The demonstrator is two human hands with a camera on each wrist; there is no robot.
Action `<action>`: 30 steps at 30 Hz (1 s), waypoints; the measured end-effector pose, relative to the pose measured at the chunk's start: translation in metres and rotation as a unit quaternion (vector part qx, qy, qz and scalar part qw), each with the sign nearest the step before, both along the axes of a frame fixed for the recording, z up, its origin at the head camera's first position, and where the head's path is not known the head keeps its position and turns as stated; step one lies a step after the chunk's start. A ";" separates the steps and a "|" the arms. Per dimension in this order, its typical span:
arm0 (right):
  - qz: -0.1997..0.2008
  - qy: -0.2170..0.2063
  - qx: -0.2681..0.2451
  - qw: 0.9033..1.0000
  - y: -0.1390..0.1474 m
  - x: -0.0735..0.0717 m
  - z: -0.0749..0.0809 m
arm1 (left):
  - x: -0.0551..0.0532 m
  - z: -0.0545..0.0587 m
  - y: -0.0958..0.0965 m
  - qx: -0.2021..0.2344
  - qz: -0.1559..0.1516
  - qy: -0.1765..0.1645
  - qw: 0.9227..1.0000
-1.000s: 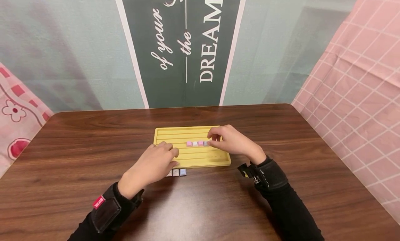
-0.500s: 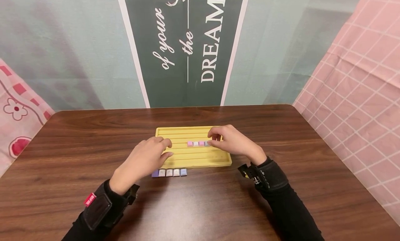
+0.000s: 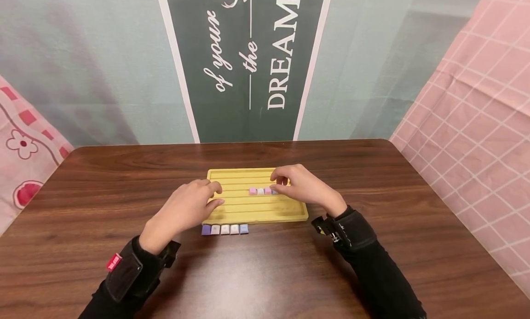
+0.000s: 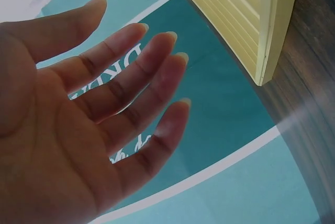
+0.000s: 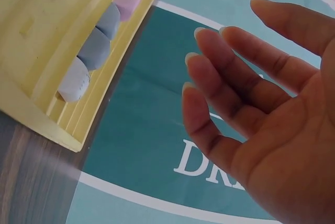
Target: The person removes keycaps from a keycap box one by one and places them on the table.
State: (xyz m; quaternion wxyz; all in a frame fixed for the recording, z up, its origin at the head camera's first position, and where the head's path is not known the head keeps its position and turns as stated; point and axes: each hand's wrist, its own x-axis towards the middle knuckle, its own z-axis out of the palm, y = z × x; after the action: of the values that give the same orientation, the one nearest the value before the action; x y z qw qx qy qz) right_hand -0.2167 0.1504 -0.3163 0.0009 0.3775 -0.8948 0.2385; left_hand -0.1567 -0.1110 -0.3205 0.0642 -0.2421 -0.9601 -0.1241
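A yellow ridged tray (image 3: 252, 213) lies on the table, with a row of small pink, white and blue-grey keycaps (image 3: 260, 191) along one groove. Over its left edge is my left hand (image 3: 180, 208), fingers loosely bent, holding nothing in the left wrist view. My right hand (image 3: 306, 186) hovers over the tray's right part and hides the row's right end in the head view. Nothing sits between its relaxed fingers (image 5: 230, 93) in the right wrist view, where a white keycap (image 5: 75, 81) ends the row.
In front of the tray, another row of keycaps (image 3: 225, 229) runs from purple through white to light blue. Brown wooden table (image 3: 265, 273) surrounds both. A printed cloth (image 3: 244, 121) hangs behind, and a pink grid cloth (image 3: 476, 139) hangs at the right.
My left hand has drawn back leftward, uncovering the front row of keycaps. My right hand has shifted slightly left over the tray. The visible keycaps stay in their rows.
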 end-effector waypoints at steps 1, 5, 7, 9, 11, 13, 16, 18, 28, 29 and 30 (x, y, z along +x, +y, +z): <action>0.002 0.000 0.001 1.000 -0.001 -0.001 0.000 | -0.001 0.000 -0.001 -0.001 0.001 -0.002 1.000; 0.014 0.010 0.011 1.000 -0.008 -0.004 -0.004 | -0.003 0.002 -0.003 -0.007 0.007 -0.013 1.000; 0.021 0.017 0.020 0.999 -0.012 -0.006 -0.006 | -0.003 0.002 -0.005 -0.008 0.010 -0.021 1.000; 0.026 0.021 0.031 0.999 -0.015 -0.008 -0.008 | -0.004 0.002 -0.006 -0.008 0.012 -0.028 0.999; 0.029 0.020 0.040 0.999 -0.019 -0.009 -0.010 | -0.006 0.001 -0.007 -0.009 0.015 -0.033 0.999; 0.032 0.019 0.049 0.998 -0.022 -0.011 -0.011 | -0.008 0.000 -0.009 -0.009 0.016 -0.038 0.999; 0.025 0.015 0.062 0.998 -0.027 -0.014 -0.014 | -0.010 -0.001 -0.011 -0.010 0.018 -0.045 0.999; 0.020 0.013 0.074 0.997 -0.031 -0.016 -0.017 | -0.011 -0.002 -0.012 -0.012 0.019 -0.048 0.999; 0.000 -0.019 0.124 0.992 -0.048 -0.024 -0.023 | -0.015 -0.001 -0.014 -0.016 0.013 -0.071 0.997; -0.001 -0.022 0.125 0.992 -0.048 -0.024 -0.024 | -0.015 -0.002 -0.014 -0.016 0.014 -0.074 0.997; -0.003 -0.024 0.126 0.992 -0.049 -0.024 -0.024 | -0.015 -0.002 -0.014 -0.017 0.014 -0.075 0.997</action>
State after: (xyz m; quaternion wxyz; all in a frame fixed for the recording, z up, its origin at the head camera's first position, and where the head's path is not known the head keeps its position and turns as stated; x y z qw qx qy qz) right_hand -0.2411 0.1015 -0.3399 -0.0675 0.3662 -0.9186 0.1323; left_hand -0.1716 -0.1254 -0.3223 -0.0101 -0.2201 -0.9674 -0.1249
